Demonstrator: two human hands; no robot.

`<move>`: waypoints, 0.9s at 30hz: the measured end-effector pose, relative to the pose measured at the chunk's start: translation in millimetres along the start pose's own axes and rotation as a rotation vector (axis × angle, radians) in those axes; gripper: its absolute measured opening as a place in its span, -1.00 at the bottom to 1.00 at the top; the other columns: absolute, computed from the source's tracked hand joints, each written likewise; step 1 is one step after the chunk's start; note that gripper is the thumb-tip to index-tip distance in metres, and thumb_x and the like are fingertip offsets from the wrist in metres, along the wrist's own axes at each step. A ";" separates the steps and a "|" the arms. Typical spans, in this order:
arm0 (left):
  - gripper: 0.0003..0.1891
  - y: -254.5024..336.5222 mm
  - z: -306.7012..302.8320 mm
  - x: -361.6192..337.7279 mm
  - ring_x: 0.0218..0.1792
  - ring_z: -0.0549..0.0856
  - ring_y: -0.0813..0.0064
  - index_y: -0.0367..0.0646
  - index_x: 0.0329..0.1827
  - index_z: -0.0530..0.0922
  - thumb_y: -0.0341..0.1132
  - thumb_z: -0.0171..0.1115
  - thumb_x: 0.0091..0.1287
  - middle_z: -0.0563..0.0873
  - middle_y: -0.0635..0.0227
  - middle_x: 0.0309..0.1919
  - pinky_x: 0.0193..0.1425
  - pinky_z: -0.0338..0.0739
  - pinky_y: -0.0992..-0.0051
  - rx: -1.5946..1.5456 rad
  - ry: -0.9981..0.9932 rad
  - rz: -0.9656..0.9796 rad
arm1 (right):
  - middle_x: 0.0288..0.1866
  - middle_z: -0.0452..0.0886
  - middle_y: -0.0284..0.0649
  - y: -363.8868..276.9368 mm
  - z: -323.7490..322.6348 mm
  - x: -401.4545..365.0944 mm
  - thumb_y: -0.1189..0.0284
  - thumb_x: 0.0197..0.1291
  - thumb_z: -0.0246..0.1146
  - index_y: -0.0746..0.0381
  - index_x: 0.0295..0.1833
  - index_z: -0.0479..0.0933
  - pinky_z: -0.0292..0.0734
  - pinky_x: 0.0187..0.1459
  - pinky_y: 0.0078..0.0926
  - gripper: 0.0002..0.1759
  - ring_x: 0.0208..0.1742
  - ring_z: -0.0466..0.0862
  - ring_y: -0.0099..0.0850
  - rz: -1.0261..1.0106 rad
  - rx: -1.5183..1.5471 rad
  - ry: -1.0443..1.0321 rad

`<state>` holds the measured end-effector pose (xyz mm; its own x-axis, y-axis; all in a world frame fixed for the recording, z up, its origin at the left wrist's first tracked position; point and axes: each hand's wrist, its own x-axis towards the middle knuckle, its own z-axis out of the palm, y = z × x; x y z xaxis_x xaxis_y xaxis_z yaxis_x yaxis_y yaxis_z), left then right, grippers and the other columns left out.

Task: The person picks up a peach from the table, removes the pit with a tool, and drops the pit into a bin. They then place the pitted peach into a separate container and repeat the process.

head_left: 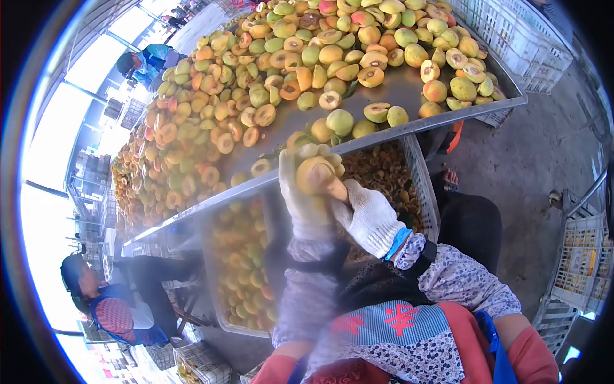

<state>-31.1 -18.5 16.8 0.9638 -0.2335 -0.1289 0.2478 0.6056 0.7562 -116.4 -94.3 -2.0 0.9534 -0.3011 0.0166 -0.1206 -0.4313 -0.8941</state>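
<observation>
My left hand, in a pale glove and smeared by haze, is closed round a yellow peach just off the near edge of the metal table. In a white knitted glove, my right hand grips a short brown handle, whose end meets the fruit. The working end of this tool is hidden. Many whole and halved peaches cover the table, some cut faces up with stones showing. Below my hands, a crate holds brown stones and scraps.
A bin of peach pieces stands under the table edge, left of my arms. One person sits at the left, another works farther back. Stacked white crates rise behind the table at right; more crates stand at far right.
</observation>
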 end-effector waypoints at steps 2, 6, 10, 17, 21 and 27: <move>-0.59 -0.8 0.6 -1.9 -0.32 0.71 0.35 -0.17 -0.15 0.55 0.04 0.02 0.53 0.69 0.24 -0.27 -0.27 0.67 0.40 0.046 0.035 0.051 | -0.32 0.64 0.14 1.2 -0.3 0.6 0.18 0.35 0.21 0.28 -0.21 0.47 0.51 -0.18 0.02 -0.66 -0.19 0.63 0.19 0.022 -0.007 -0.053; -0.56 -3.0 -5.3 -2.6 -0.32 0.70 0.32 -0.19 -0.17 0.55 0.05 0.00 0.54 0.69 0.20 -0.28 -0.25 0.66 0.38 0.045 0.016 0.078 | -0.31 0.65 0.13 7.9 3.1 2.0 0.19 0.37 0.20 0.31 -0.17 0.50 0.52 -0.16 -0.03 -0.65 -0.17 0.65 0.17 0.035 -0.002 -0.108; -0.53 -6.2 -12.5 1.0 -0.33 0.69 0.28 -0.23 -0.19 0.55 0.06 0.00 0.54 0.68 0.16 -0.30 -0.22 0.65 0.36 0.157 -0.022 0.149 | -0.26 0.67 0.10 7.0 1.7 2.5 0.22 0.41 0.18 0.35 -0.08 0.55 0.54 -0.09 -0.16 -0.65 -0.12 0.68 0.08 0.064 0.299 -0.217; -0.50 4.7 -24.8 3.6 -0.39 0.68 0.30 -0.26 -0.18 0.56 0.09 0.02 0.51 0.67 0.14 -0.38 -0.30 0.62 0.38 0.341 -0.110 0.066 | -0.19 0.69 0.10 13.3 11.8 -3.1 0.22 0.44 0.15 0.36 -0.01 0.59 0.54 -0.05 -0.22 -0.63 -0.09 0.69 0.02 0.021 0.422 -0.270; -0.50 5.9 -22.4 0.7 -0.42 0.69 0.30 -0.27 -0.16 0.57 0.09 0.03 0.51 0.67 0.13 -0.39 -0.34 0.63 0.38 0.358 -0.093 0.098 | -0.18 0.69 0.11 11.5 6.1 -0.6 0.18 0.45 0.13 0.35 -0.03 0.59 0.54 -0.06 -0.21 -0.60 -0.09 0.68 0.05 0.132 0.541 -0.423; -0.39 13.3 -27.7 8.7 -0.61 0.64 0.44 -0.41 -0.23 0.63 0.13 0.07 0.50 0.69 0.17 -0.49 -0.50 0.56 0.49 0.507 -0.085 -0.033 | -0.68 0.29 -0.48 17.1 -3.7 -0.7 -0.03 0.38 0.16 0.13 -0.32 0.40 0.08 -0.70 -0.55 -0.55 -0.74 0.24 -0.62 0.281 0.524 -0.641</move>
<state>-16.7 8.6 7.9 0.9396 -0.3201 -0.1213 0.1788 0.1568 0.9713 -120.1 -104.6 -15.7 0.8982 0.2664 -0.3497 -0.3825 0.0816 -0.9204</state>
